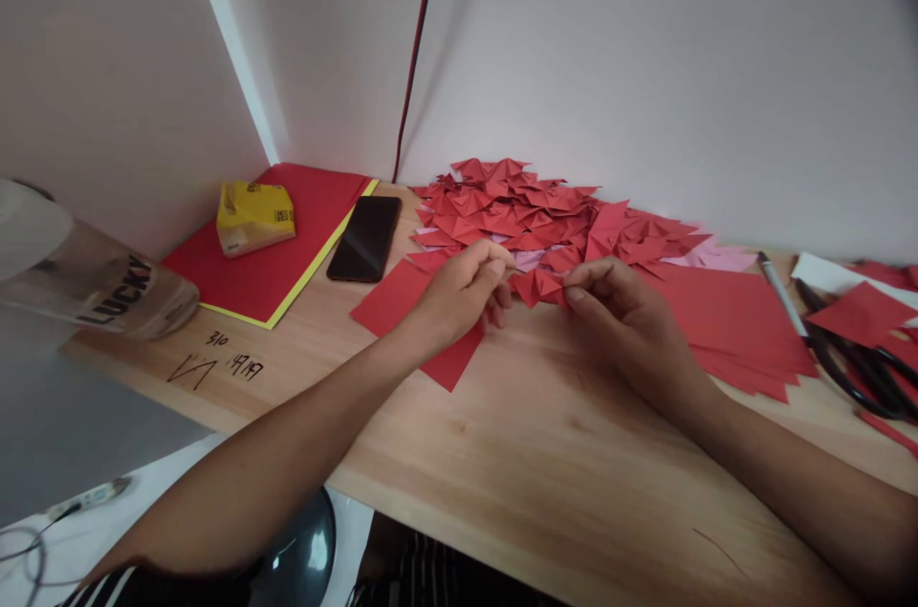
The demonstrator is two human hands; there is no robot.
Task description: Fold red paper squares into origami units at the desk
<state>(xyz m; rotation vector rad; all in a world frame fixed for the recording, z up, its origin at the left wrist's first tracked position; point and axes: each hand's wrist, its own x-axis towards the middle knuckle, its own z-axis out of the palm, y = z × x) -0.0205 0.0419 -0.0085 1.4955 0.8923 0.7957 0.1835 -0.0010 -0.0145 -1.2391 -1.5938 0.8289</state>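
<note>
A small folded piece of red paper (537, 288) with pointed corners is held up between my two hands over the table. My left hand (465, 290) is closed, thumb and fingertips pinching at its left end. At the right end, my right hand (635, 315) grips a corner between thumb and index finger. Under my left hand lies a flat red paper sheet (391, 296). Just behind the hands rises a heap of folded red paper pieces (516, 205), with some pink ones among them. Flat red sheets (738, 315) are stacked beyond my right hand.
On the left are a large clear bottle (107, 287), a yellow packet (256, 217) on a red sheet with yellow edge (322, 191), and a black phone (365, 239). Black scissors (853, 368) and a pen (781, 292) lie right. A wall stands behind the wooden table (545, 454).
</note>
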